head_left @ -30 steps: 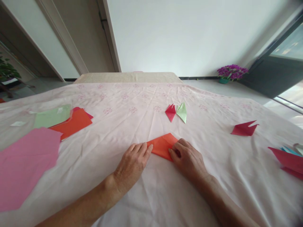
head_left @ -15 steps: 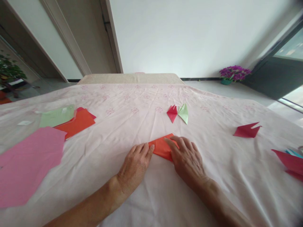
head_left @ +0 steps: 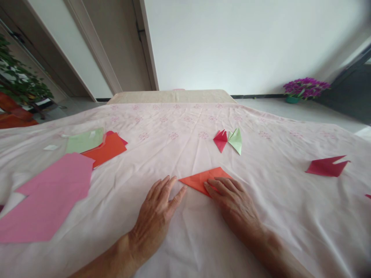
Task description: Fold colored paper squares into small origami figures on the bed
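Note:
A folded piece of orange paper lies flat on the cloth in front of me, its pointed end toward the left. My right hand rests flat over its right part, fingers stretched out, hiding that side of the paper. Just left of the paper's point, my left hand lies on the cloth with thumb and fingers apart, holding nothing. Beyond the paper stand a small red folded paper figure and a light green one, close side by side.
Pink paper sheets lie at the left, with orange sheets and a green pack of paper behind them. A dark red folded figure sits at the right. The patterned tablecloth is wrinkled.
My left hand has let go of the orange paper's left end and opened beside it. My right hand has flattened on the paper. The view has turned slightly left.

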`<state>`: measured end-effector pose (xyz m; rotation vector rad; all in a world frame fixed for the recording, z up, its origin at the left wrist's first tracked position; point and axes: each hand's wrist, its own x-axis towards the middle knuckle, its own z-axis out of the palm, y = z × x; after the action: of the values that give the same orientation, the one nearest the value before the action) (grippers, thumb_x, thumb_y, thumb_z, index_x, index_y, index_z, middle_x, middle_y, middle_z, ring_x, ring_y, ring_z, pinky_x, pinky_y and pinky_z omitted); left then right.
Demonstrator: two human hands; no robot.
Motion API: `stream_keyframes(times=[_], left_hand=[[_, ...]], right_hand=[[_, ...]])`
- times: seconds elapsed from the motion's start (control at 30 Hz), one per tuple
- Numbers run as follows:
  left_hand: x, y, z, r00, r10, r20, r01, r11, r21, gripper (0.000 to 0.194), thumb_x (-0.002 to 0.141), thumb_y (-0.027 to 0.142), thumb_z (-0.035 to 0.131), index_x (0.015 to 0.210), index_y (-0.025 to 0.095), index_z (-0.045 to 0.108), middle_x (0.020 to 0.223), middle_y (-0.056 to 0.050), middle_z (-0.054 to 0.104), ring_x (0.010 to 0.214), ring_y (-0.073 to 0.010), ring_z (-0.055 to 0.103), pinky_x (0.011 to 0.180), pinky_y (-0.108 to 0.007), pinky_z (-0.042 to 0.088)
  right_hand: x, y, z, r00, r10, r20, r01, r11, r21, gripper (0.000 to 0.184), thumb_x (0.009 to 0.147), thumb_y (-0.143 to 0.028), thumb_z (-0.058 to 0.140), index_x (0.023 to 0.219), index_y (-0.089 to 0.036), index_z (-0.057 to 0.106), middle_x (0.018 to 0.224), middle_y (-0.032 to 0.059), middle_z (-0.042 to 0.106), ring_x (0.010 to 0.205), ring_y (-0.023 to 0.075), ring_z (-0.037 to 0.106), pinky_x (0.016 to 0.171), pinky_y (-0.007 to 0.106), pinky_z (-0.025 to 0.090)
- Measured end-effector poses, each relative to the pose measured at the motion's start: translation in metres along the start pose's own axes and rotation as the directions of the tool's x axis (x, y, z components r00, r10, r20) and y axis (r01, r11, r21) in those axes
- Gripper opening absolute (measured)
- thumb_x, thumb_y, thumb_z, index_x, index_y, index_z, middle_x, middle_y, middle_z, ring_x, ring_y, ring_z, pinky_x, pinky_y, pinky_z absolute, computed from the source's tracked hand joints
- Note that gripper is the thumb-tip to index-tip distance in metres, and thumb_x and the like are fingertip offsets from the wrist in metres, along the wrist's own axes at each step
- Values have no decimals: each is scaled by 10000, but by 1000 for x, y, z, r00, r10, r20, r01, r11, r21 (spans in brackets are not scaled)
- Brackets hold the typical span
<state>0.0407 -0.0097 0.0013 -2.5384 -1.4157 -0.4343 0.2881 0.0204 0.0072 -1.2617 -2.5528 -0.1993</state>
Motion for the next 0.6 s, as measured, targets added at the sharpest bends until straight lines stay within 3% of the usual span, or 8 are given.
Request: stream_keyframes(times=[0.27,0.6], left_hand=[[8,9,1,982,-120,146,133,988,-84,514,889,261,543,1393,270,443,1337,-105,490,1204,-283,466,1019,-486,431],[6,9,0,962,-184,204,194,980,-33,559,891,361,538,1423,256,400,1410,-115,436,1248,-296,423,1036,-487,388]], right_hand=[[-2,0,1,999,22,26,-23,999,36,363,880,-64,479,1173,-221,623,1181,30,656,1050,225,548,909,368,397],[-2,1,0,998,27,48,-31,997,77,395,843,-51,503,1184,-212,618,1196,27,648,1050,236,548,895,386,417]])
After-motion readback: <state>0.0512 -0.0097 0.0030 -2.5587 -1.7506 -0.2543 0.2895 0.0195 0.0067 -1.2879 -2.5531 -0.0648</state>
